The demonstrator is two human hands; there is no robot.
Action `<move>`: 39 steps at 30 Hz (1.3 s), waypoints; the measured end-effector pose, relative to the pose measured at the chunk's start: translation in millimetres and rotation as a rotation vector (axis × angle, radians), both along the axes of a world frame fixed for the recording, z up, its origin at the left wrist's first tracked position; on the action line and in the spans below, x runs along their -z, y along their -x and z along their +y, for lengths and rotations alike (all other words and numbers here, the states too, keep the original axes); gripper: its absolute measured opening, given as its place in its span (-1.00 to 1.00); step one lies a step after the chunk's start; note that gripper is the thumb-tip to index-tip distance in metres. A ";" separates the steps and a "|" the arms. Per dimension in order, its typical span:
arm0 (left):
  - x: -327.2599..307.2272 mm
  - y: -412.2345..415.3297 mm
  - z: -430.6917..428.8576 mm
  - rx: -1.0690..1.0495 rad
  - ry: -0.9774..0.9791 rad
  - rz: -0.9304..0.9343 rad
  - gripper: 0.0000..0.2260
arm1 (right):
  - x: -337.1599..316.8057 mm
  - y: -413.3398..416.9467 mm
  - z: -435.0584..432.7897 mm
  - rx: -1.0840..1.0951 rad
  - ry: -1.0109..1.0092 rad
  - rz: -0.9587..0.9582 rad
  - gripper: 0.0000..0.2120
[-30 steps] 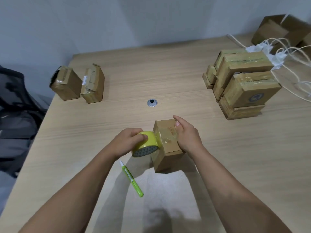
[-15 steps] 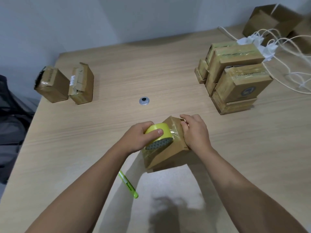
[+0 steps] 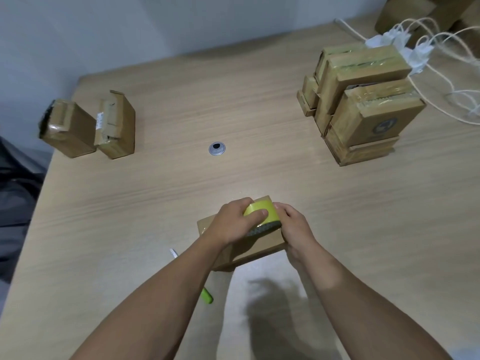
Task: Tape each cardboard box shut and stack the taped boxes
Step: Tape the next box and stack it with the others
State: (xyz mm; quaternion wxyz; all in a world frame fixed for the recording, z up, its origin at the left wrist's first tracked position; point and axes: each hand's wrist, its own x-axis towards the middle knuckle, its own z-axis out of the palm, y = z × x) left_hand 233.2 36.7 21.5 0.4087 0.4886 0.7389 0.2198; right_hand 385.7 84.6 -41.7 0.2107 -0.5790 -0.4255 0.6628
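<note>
Brown cardboard box (image 3: 259, 246), near-centre on the worktop (image 3: 259, 113), we judge light and stiff; left grip (image 3: 233, 224) wraps the tape roll (image 3: 262, 214) atop it, right grip (image 3: 296, 227) clasps its right end, the best hold.

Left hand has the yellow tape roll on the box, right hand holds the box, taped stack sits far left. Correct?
Not quite: the taped stack sits far right, per the head view; far left are two separate boxes. The left hand on the yellow tape roll and right hand on the box are correct.
</note>
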 end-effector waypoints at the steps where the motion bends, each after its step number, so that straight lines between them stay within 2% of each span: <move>1: 0.8 0.8 -1.2 -0.007 -0.012 -0.002 -0.78 | 5.5 0.7 -1.8 0.007 0.015 0.008 -0.83; 4: 2.0 4.4 1.1 -0.006 -0.012 -0.032 -0.75 | 11.8 3.8 -1.6 0.016 -0.040 -0.029 -0.85; 7: 5.6 6.8 -3.3 -0.042 0.004 -0.121 -0.60 | 14.2 4.4 -2.7 -0.028 -0.104 -0.074 -0.79; 9: 8.5 9.5 -5.0 -0.036 0.015 -0.128 -0.58 | 16.0 2.8 -2.0 -0.062 -0.161 -0.134 -0.76; 13: 5.2 17.3 -2.2 0.022 0.062 -0.077 -0.69 | 18.9 1.6 -1.2 -0.140 -0.284 -0.228 -0.74; 17: -4.9 37.7 -1.3 0.100 0.074 0.097 -0.63 | 24.0 2.6 -0.5 -0.199 -0.417 -0.327 -0.75; 22: -11.7 50.2 -10.5 0.164 0.178 0.227 -0.64 | 20.3 7.9 -3.8 -0.240 -0.436 -0.338 -0.71; 27: -9.8 37.1 -15.9 0.099 0.121 0.231 -0.64 | 8.8 20.3 3.0 -0.384 -0.594 -0.426 -0.49; 32: -9.0 29.4 -19.0 0.062 0.091 0.259 -0.57 | 8.5 52.6 6.4 -0.364 -0.515 -0.364 -0.67; 36: -10.4 32.3 -24.4 0.038 0.044 0.161 -0.59 | 14.1 48.7 1.1 -0.391 -0.557 -0.424 -0.71; 39: -4.4 41.3 -31.2 -0.078 0.019 -0.125 -0.72 | 12.0 49.2 0.5 -0.414 -0.576 -0.488 -0.71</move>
